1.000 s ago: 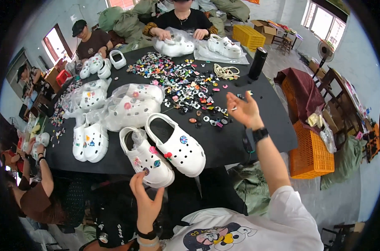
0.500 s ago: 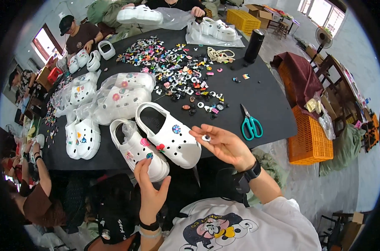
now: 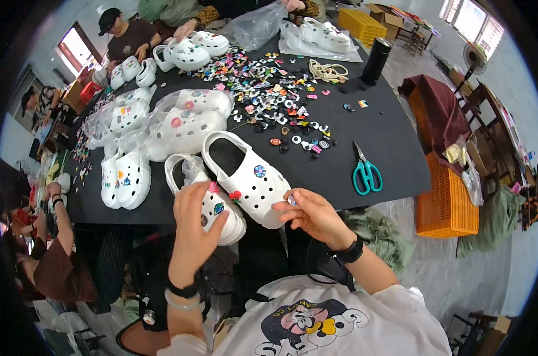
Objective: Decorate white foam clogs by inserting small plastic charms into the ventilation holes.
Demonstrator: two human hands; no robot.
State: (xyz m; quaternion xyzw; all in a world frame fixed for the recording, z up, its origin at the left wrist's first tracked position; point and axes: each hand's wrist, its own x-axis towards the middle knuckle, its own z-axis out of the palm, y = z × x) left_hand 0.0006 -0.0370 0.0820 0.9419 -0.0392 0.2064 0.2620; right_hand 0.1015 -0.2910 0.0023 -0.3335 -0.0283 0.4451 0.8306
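In front of me at the table's near edge stand two white clogs with holes. The right clog carries a blue round charm and a red charm. The left clog has a pink charm, a blue-green charm and crumpled clear plastic inside. My left hand rests against the left clog's outer side, fingers stretched and thumb apart. Beside the right clog's toe, my right hand pinches a small, light-coloured shoe charm between thumb and fingers; its design is too small to read.
Teal-handled scissors lie right on the black table. Beyond the clogs spreads a pile of shoe charms. Bagged clogs and another white pair stand left. A black bottle is far right. Co-workers sit around.
My left hand has moved up onto the left clog's side. My right fingers have closed around the charm. Across the table, a co-worker's white clogs have come down onto the table.
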